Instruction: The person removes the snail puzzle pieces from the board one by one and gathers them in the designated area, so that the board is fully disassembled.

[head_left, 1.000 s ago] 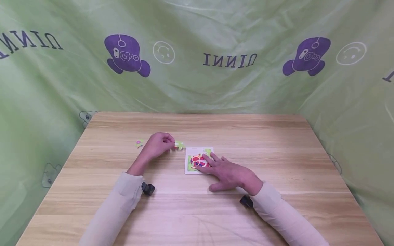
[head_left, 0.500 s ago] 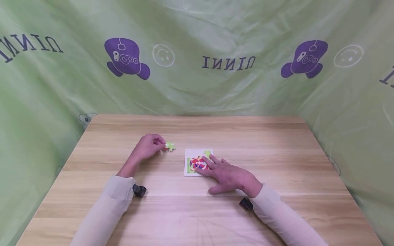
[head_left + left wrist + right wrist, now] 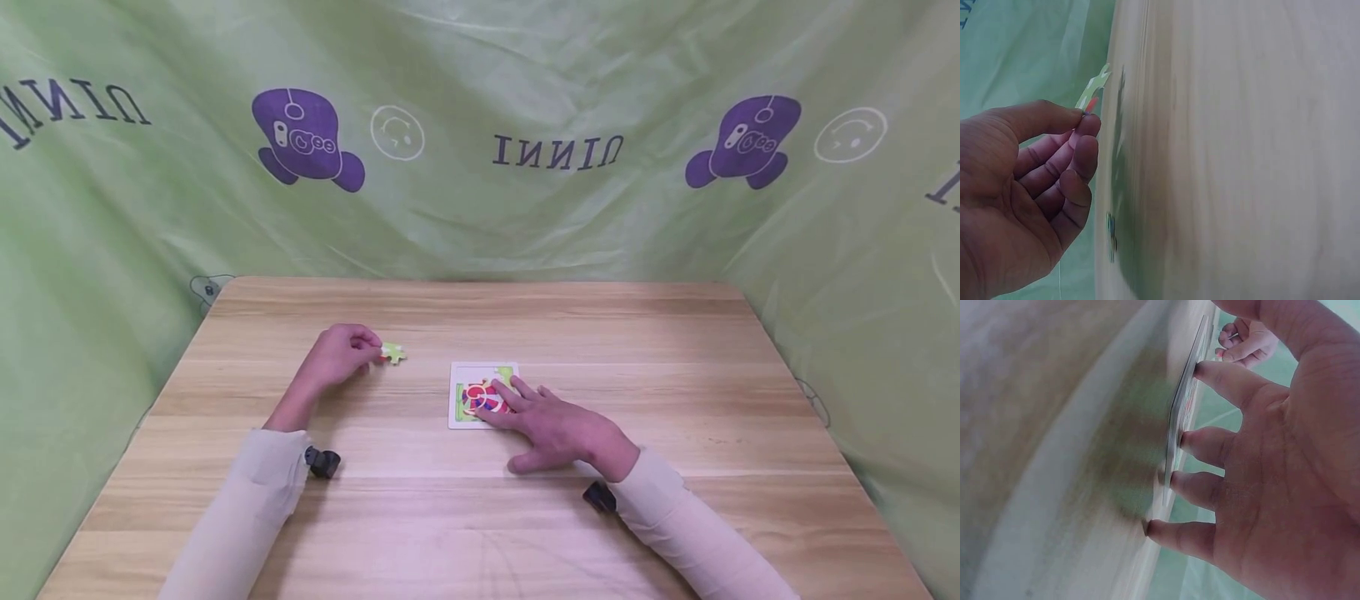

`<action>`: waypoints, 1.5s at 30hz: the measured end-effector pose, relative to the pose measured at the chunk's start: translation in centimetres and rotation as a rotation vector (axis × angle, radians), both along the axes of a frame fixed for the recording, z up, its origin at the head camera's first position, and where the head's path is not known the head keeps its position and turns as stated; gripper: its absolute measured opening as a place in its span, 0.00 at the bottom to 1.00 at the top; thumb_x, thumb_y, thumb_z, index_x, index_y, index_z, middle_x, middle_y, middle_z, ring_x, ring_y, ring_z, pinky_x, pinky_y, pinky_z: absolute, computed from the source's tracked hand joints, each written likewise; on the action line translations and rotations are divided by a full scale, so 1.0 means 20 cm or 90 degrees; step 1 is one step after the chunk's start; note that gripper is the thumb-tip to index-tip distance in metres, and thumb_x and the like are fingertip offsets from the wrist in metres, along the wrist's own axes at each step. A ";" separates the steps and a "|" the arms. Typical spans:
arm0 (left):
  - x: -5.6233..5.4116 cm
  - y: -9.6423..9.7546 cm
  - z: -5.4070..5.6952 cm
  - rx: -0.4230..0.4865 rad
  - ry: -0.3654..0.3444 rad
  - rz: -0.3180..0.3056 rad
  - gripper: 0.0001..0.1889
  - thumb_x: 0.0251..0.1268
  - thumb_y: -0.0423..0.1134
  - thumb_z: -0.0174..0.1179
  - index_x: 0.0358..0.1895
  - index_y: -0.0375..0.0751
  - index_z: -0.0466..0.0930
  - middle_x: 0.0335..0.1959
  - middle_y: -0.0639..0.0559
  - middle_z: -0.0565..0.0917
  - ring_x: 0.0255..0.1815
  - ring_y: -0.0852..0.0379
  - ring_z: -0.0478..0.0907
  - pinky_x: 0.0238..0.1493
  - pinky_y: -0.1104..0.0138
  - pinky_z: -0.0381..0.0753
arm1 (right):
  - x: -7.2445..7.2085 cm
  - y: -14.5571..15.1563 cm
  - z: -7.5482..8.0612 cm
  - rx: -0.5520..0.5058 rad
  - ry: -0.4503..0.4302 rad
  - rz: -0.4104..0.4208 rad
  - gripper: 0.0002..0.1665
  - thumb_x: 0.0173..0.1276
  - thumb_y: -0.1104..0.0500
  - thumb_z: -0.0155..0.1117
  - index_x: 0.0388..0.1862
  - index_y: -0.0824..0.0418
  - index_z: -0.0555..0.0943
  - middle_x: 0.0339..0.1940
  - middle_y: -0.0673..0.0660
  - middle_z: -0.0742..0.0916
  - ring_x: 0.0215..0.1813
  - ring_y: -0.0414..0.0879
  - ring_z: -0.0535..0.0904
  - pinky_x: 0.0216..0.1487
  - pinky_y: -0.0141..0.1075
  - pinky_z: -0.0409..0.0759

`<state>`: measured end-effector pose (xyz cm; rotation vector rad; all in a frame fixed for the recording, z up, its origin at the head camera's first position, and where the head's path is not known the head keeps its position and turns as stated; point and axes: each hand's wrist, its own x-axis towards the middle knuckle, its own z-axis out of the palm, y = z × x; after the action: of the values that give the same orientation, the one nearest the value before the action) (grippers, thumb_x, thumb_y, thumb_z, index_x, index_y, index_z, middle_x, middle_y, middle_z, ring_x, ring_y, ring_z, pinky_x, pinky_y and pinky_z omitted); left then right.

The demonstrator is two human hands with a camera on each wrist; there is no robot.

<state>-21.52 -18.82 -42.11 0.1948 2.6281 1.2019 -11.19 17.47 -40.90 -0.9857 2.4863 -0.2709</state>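
Between thumb and fingertips, my left hand (image 3: 337,358) pinches a green and white jigsaw puzzle piece (image 3: 393,353) with a red corner. The left wrist view has this puzzle piece (image 3: 1094,87) tilted above the tabletop. Low in that view, a second small piece (image 3: 1111,236) lies on the table; in the head view I cannot see it. A square puzzle board (image 3: 454,412) with a white border and a red, blue and green picture lies mid-table. My right hand (image 3: 555,429) rests spread fingers on its right side, covering part of the picture.
The wooden table (image 3: 480,517) reaches back to a green printed curtain (image 3: 480,217), which hangs behind it and on both sides. A small black wrist camera (image 3: 324,462) sits at the left cuff, and another black camera (image 3: 600,497) at the right cuff.
My left hand has moved left, carrying the puzzle piece away from the board. The second piece, visible earlier on the left, has dropped from the head view. My right hand stays put.
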 end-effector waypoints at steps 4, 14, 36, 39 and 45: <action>0.00 -0.03 -0.01 -0.014 0.005 0.002 0.08 0.72 0.35 0.63 0.47 0.33 0.83 0.35 0.45 0.86 0.31 0.50 0.82 0.33 0.62 0.80 | 0.00 0.00 0.00 -0.001 -0.001 0.000 0.48 0.68 0.43 0.67 0.84 0.40 0.58 0.86 0.60 0.49 0.83 0.63 0.40 0.74 0.66 0.51; 0.00 -0.10 -0.01 -0.032 0.033 0.000 0.09 0.71 0.34 0.63 0.47 0.30 0.83 0.35 0.44 0.87 0.30 0.50 0.83 0.30 0.64 0.78 | 0.01 0.01 0.00 -0.012 -0.006 -0.008 0.48 0.68 0.44 0.67 0.84 0.39 0.59 0.86 0.59 0.50 0.83 0.63 0.40 0.75 0.64 0.51; -0.02 -0.20 0.00 -0.053 0.017 0.019 0.09 0.72 0.33 0.62 0.48 0.29 0.83 0.37 0.41 0.87 0.32 0.51 0.82 0.30 0.66 0.79 | 0.00 0.01 0.00 -0.014 -0.005 0.001 0.48 0.67 0.46 0.66 0.84 0.40 0.59 0.86 0.60 0.49 0.83 0.63 0.40 0.74 0.66 0.52; -0.03 -0.21 0.00 -0.050 0.013 0.021 0.10 0.72 0.33 0.62 0.49 0.29 0.82 0.38 0.42 0.87 0.31 0.51 0.82 0.30 0.66 0.78 | 0.00 0.01 0.01 -0.015 -0.010 0.000 0.48 0.67 0.47 0.66 0.84 0.40 0.58 0.86 0.60 0.49 0.83 0.63 0.39 0.74 0.66 0.51; -0.03 -0.22 -0.01 -0.047 0.003 0.023 0.10 0.72 0.33 0.61 0.51 0.30 0.80 0.37 0.42 0.88 0.30 0.51 0.82 0.30 0.65 0.77 | 0.00 0.01 0.01 -0.014 -0.015 0.001 0.48 0.68 0.46 0.66 0.84 0.42 0.58 0.86 0.60 0.48 0.83 0.64 0.38 0.75 0.66 0.49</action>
<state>-22.17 -23.19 -42.22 0.1379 2.6851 1.1141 -11.22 17.62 -40.74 -0.9876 2.4662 -0.3088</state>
